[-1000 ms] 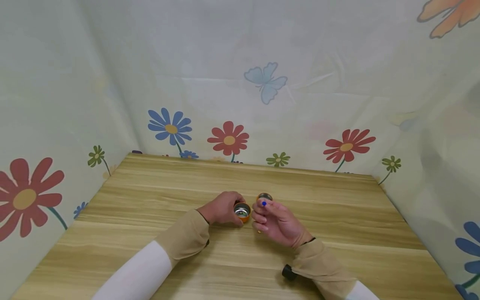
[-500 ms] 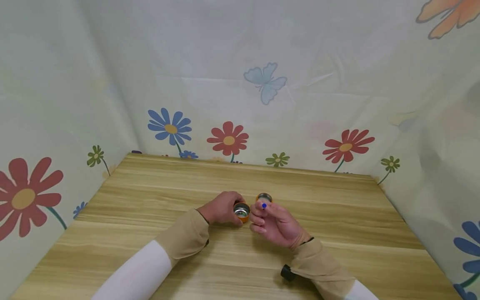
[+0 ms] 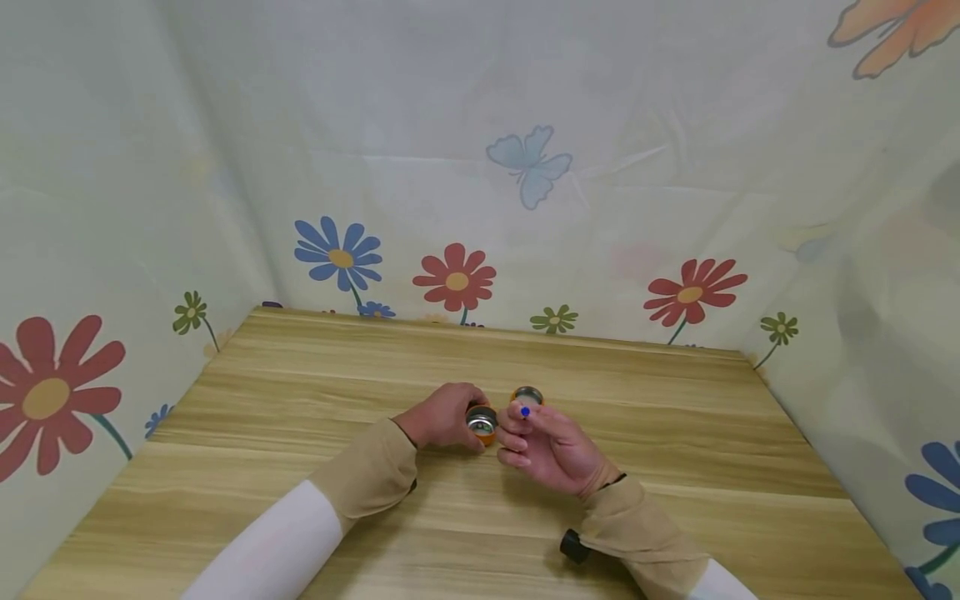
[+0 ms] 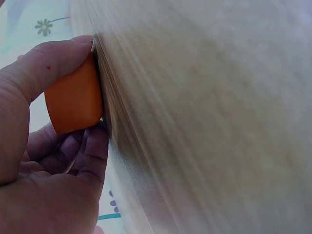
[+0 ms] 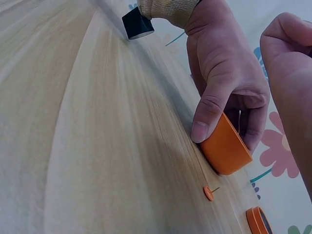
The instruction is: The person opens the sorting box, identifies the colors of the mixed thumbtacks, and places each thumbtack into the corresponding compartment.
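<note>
The orange tin [image 5: 226, 148] stands upright on the table [image 3: 675, 400], its open mouth facing up, near the middle of the tabletop. My left hand [image 3: 446, 417] grips it from the side, thumb along one wall and fingers round the other. The head view alone looks into the mouth, showing a shiny metal lining with greenish patches at the bottom; I cannot tell whether these are contents or reflections. The left wrist view gives only the smooth outer wall, with the base against the wood.

My right hand [image 3: 551, 446] is just beside the tin, pinching a small blue piece [image 3: 526, 412] between thumb and forefinger, the other fingers curled. This piece shows in the head view; in the right wrist view the fingertips lie partly beyond the frame.

The right wrist view reveals an orange tack [image 5: 208, 193] lying near the tin, its metal point sticking out sideways. Farther along is an orange cap [image 5: 253, 222], cut by the frame there; from above it appears behind my right fingers, grey inside.

Tan cuffs [image 3: 367, 471] cover my wrists. Beyond the table hangs a pale cloth [image 3: 412, 125] printed with flowers and butterflies.
</note>
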{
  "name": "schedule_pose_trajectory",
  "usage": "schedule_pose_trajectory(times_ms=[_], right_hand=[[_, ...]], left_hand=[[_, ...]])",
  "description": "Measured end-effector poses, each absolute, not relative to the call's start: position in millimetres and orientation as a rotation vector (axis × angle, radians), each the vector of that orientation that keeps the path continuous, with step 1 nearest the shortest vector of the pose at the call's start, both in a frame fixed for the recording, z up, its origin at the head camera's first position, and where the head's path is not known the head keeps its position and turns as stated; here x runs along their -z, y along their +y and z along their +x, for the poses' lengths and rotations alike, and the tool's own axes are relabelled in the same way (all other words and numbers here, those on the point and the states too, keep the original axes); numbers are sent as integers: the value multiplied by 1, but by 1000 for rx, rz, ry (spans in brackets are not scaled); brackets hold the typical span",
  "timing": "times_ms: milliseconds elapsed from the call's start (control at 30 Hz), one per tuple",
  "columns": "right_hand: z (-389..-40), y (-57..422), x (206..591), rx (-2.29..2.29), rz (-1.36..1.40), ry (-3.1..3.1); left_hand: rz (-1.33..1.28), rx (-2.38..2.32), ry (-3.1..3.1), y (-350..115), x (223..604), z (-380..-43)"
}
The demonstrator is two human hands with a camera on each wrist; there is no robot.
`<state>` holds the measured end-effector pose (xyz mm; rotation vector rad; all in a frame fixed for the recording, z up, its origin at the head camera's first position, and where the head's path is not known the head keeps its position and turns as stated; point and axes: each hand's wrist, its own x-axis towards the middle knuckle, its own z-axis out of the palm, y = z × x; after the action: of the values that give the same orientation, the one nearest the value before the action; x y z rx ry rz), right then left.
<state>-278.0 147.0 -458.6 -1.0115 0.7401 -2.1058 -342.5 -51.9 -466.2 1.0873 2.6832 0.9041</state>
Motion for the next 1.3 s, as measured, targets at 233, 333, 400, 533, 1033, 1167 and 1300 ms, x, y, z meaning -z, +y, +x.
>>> schedule_pose_trajectory(times_ms=[233,333,400,533,1033,1167,1300], right_hand=[[-277,146,458,2100,-1014,739],[-277,146,458,2099,-1018,737],[-277,147,458,2098,-1020,733],[-277,147,457,2096,-1020,736],[-277,145,454,2103,-1019,726],[-277,145,454,2105,-1029,720],[-277,145,454,2105,-1037,724]], left_hand=[[1072,-907,2678,-52,467,-343],[1073,-905,2683,-51,467,-343],[1076,-901,2689,-51,467,-343],[1088,-904,2688,-51,468,-344],[1068,-888,2685,-51,465,-342],[1062,-880,2687,-51,465,-343],[1061,-881,2687,-51,465,-343]])
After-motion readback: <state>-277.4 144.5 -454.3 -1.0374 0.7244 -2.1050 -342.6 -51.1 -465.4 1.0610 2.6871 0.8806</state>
